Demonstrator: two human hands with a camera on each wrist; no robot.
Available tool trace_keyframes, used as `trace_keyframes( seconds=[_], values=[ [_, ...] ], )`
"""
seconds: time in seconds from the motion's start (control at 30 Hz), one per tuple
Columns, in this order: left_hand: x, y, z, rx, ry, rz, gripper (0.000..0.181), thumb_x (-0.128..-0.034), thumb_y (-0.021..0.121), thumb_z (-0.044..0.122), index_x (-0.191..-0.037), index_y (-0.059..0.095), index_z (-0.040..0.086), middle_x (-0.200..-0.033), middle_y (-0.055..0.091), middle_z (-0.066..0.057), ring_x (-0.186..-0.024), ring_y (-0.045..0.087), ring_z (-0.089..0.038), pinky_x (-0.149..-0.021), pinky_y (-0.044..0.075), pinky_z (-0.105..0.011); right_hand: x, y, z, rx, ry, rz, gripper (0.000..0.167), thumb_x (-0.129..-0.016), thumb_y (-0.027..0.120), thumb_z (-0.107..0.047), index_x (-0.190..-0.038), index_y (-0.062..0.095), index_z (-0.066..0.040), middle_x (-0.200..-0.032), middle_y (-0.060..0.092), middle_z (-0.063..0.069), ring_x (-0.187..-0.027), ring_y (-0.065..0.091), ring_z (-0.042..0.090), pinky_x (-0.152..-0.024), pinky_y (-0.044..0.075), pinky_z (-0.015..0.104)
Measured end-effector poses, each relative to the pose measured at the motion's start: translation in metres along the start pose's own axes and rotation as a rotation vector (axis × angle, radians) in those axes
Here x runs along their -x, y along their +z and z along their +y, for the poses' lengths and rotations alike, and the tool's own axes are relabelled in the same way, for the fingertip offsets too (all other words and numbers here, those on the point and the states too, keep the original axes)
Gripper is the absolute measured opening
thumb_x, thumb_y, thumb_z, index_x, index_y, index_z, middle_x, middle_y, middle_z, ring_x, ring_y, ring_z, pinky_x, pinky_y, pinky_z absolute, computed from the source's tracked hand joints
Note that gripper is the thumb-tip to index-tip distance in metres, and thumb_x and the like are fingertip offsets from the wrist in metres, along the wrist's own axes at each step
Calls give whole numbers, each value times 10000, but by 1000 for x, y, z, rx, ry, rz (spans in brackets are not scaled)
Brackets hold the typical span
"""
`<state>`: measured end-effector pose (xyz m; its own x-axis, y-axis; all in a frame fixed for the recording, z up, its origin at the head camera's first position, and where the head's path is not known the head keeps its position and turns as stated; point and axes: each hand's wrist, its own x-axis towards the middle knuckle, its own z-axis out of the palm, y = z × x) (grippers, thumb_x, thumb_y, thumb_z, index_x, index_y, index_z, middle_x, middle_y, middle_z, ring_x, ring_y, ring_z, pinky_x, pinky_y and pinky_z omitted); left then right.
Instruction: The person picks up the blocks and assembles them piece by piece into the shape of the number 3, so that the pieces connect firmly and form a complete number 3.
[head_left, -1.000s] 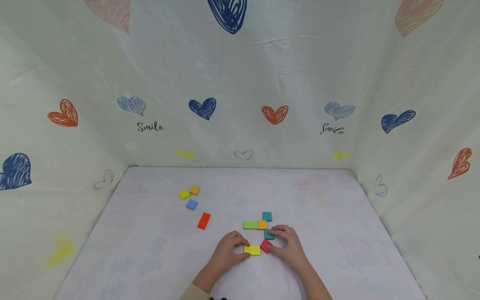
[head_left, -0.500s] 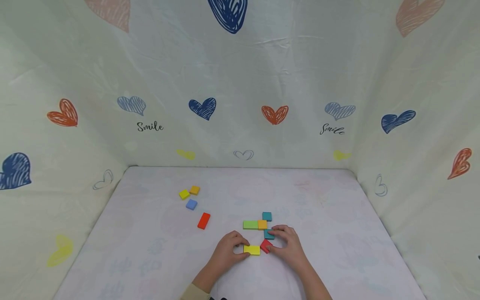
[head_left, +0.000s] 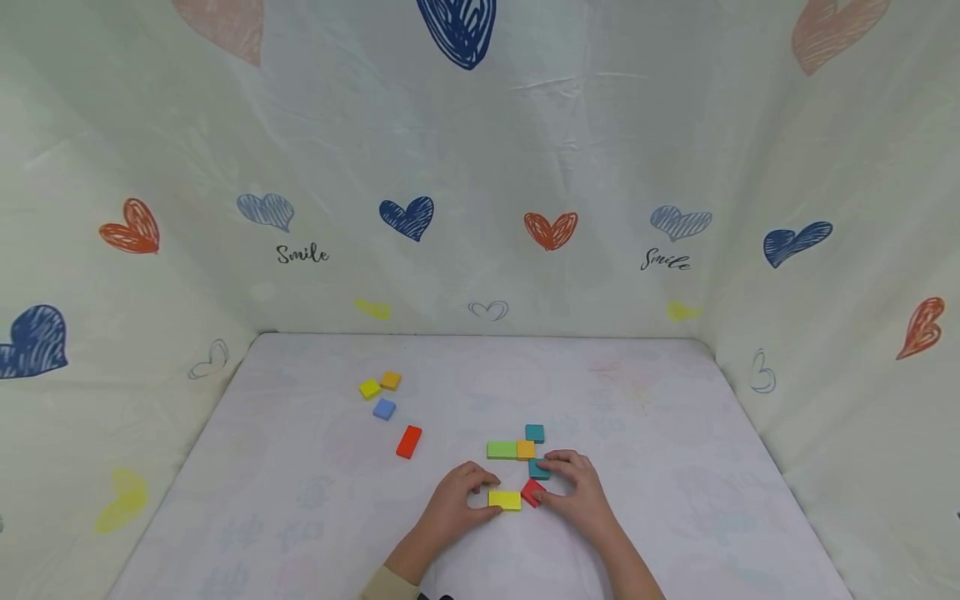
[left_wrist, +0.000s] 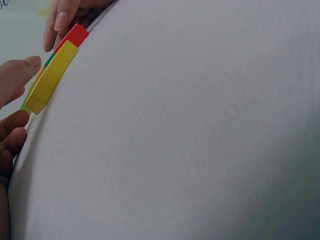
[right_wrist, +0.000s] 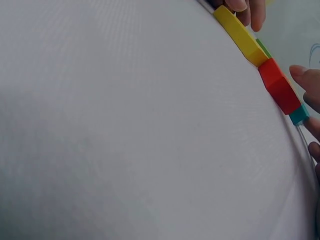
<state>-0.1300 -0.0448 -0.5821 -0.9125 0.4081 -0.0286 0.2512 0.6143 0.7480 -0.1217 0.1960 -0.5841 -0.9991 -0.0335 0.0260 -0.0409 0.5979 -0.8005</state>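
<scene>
In the head view a yellow oblong block [head_left: 504,501] lies between my left hand [head_left: 457,498]'s thumb and index finger. The thumb touches its near edge; the index fingertip stands slightly off the far edge. To its right a red block [head_left: 532,492] lies turned at an angle, partly covered by my right hand [head_left: 576,492]. The right thumb is on the red block and a fingertip rests on the teal block [head_left: 537,468] behind it, pinching the two. The yellow block meets the red one in the right wrist view.
Just beyond lie a green oblong block [head_left: 502,450], an orange square [head_left: 526,450] and another teal square [head_left: 535,433]. Farther left are a red oblong block [head_left: 408,442], a blue square [head_left: 384,409], a yellow square [head_left: 370,389] and an orange square [head_left: 391,381].
My left index fingertip has lifted slightly off the yellow block's far edge. The right hand and the blocks stay in place.
</scene>
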Motion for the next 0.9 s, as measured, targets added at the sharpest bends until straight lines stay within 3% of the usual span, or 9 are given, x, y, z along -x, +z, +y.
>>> trace_keyframes(
  seconds=[0.2, 0.43, 0.6, 0.77, 0.9],
  values=[
    [0, -21, -3, -42, 18, -5, 375, -800, 817, 276, -1142, 672, 225, -1043, 530, 130, -877, 491, -60, -783, 495, -238, 0, -1, 0, -32, 30, -1, 381, -727, 870, -249, -1080, 731, -290, -1191, 567, -98, -1212, 440, 208, -1016, 400, 505],
    [-7, -70, -18, -210, 82, 153, 376, -792, 824, 205, -1132, 674, 144, -1086, 555, 19, -952, 546, -149, -837, 512, -339, 0, -3, -1, -31, 23, 6, 373, -731, 867, -265, -1078, 731, -283, -1185, 570, -92, -1209, 444, 214, -1014, 396, 514],
    [-13, -94, -42, -275, 43, 226, 380, -765, 845, 181, -1111, 689, 152, -1102, 565, 10, -996, 545, -176, -865, 501, -359, -1, -2, -1, -18, 21, 5, 373, -734, 866, -260, -1081, 732, -279, -1178, 572, -97, -1204, 448, 206, -1011, 404, 501],
    [-17, -114, -57, -361, 28, 248, 370, -763, 842, 149, -1101, 696, 114, -1121, 576, -43, -1037, 557, -231, -894, 488, -391, -1, -2, -1, -18, 26, 3, 375, -732, 868, -249, -1079, 730, -287, -1175, 571, -104, -1207, 445, 204, -1024, 387, 507],
    [-20, -127, -66, -377, 15, 258, 362, -763, 833, 127, -1094, 694, 89, -1135, 565, -80, -1072, 533, -272, -922, 473, -434, -1, -2, 1, -9, 28, -2, 372, -739, 863, -271, -1083, 726, -299, -1178, 571, -104, -1202, 446, 205, -1015, 394, 514]
  ],
)
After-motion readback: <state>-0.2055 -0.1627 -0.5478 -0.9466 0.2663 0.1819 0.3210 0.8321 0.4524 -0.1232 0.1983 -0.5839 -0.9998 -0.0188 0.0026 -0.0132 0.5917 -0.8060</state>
